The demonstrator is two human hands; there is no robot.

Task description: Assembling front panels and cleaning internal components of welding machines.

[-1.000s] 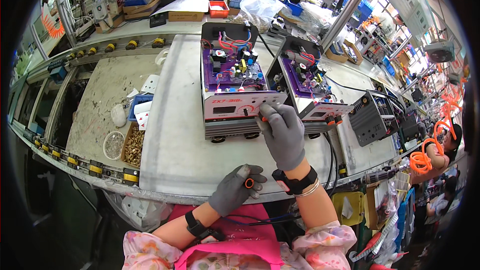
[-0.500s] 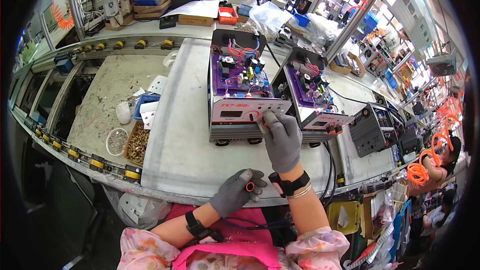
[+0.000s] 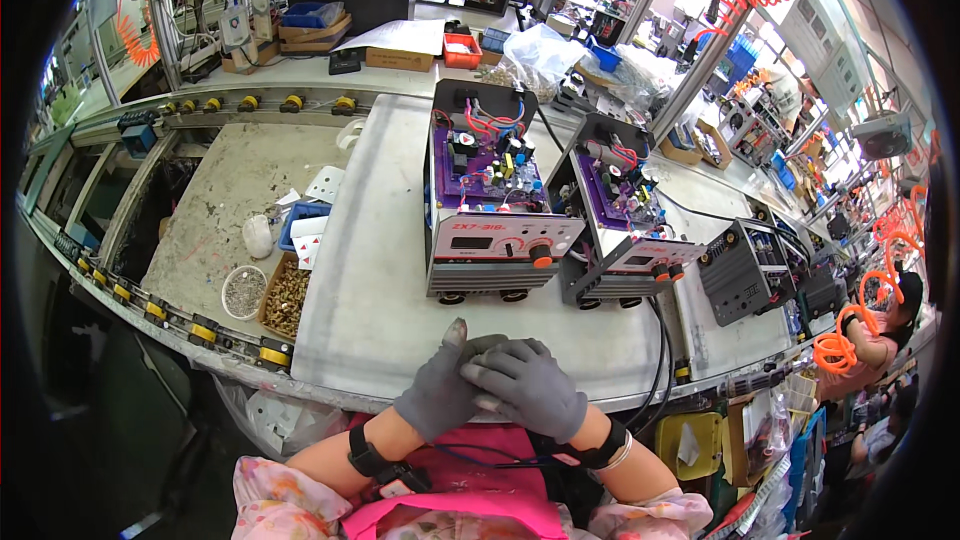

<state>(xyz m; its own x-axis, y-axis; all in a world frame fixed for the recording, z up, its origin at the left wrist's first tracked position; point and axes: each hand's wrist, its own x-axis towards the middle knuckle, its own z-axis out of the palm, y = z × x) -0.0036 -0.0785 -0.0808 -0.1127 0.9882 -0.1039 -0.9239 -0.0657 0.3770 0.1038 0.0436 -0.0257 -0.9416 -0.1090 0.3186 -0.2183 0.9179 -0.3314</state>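
Your left hand (image 3: 438, 388) and right hand (image 3: 528, 388), both gloved, press together at the table's (image 3: 370, 340) near edge, right fingers over left; I can't tell whether they pinch anything. Beyond them stands the nearest machine (image 3: 490, 282), open-topped, with a purple board (image 3: 450, 185), white front panel (image 3: 480, 230) and one orange-tipped knob (image 3: 541, 256). A second machine (image 3: 640, 260) crowds its right side; brass pieces (image 3: 288, 298) lie off left.

Lone view, left of two head-worn fisheyes: looks down and forward across surface (image 3: 375, 270) from close above; wearer's fingers (image 3: 492, 376) near, at 6 o'clock; workshop (image 3: 738, 115) recedes toward 12 and 2; edges bow
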